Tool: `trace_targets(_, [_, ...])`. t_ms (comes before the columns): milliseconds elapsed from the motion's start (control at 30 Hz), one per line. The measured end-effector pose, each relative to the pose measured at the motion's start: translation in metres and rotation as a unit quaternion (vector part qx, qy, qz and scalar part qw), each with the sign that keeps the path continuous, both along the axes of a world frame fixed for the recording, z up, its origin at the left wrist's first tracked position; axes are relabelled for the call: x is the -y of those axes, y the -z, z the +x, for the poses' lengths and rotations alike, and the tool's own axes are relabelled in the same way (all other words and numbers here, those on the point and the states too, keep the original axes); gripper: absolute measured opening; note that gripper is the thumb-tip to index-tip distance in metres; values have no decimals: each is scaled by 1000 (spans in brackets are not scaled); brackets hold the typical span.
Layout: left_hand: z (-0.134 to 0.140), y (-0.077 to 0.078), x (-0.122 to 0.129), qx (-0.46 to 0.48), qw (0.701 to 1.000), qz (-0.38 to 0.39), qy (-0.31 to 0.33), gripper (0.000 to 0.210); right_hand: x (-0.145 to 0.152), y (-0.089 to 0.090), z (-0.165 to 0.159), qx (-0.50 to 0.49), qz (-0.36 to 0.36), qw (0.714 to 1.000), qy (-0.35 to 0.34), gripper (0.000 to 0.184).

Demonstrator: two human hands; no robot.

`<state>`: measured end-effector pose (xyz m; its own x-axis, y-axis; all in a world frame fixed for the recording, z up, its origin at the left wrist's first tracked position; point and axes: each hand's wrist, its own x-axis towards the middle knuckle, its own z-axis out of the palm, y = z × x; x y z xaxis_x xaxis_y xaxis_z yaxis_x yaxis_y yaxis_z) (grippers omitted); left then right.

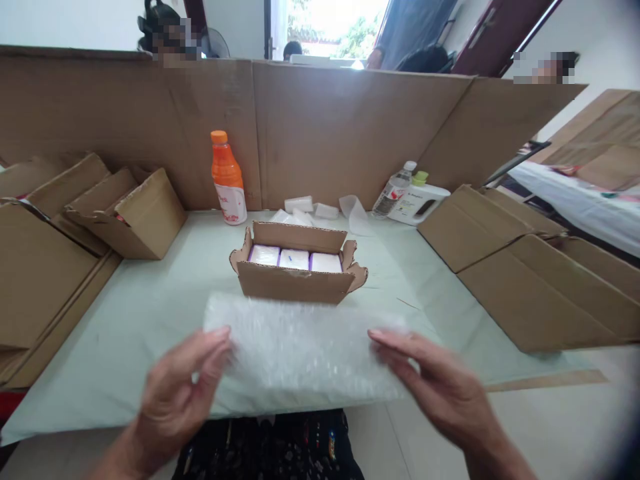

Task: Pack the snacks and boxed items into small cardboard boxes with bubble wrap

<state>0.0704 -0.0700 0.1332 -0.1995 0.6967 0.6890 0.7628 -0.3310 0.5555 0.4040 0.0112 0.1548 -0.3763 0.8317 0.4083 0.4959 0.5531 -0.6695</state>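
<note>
Between my two hands a sheet of bubble wrap (305, 350) stretches out flat above the near part of the table, slightly blurred. My left hand (183, 383) pinches its left end between thumb and fingers. At the right end, my right hand (435, 380) grips the wrap the same way. Just beyond the sheet stands a small cardboard box (295, 283) with its flaps up. Three white boxes with purple edges sit in it side by side, the middle white box (294, 259) bearing a small blue mark.
Cardboard boxes stand at left (150, 220) and right (530, 287). Behind are an orange bottle (229, 180), a clear bottle (395, 190), a white jug (415, 203) and white foam scraps (300, 205). A tall cardboard partition (330, 127) closes the far edge; people are beyond it.
</note>
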Motion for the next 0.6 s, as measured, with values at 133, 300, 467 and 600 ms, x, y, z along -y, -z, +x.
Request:
trace_targets(133, [-12, -76, -72, -46, 981, 176, -72, 17, -66, -62, -26, -55, 109, 990, 70, 23])
trace_targets(300, [-31, -97, -178, -214, 944, -223, 120, 25, -149, -79, -58, 231, -2, 972, -38, 20])
trace_targets(467, [-32, -87, -221, -321, 834, -403, 197, 18, -175, -80, -83, 488, 12, 868, -92, 22])
trace_targets(600, [-21, -77, -231, -284, 850, -394, 205, 18, -184, -67, -94, 475, -15, 876, -86, 29])
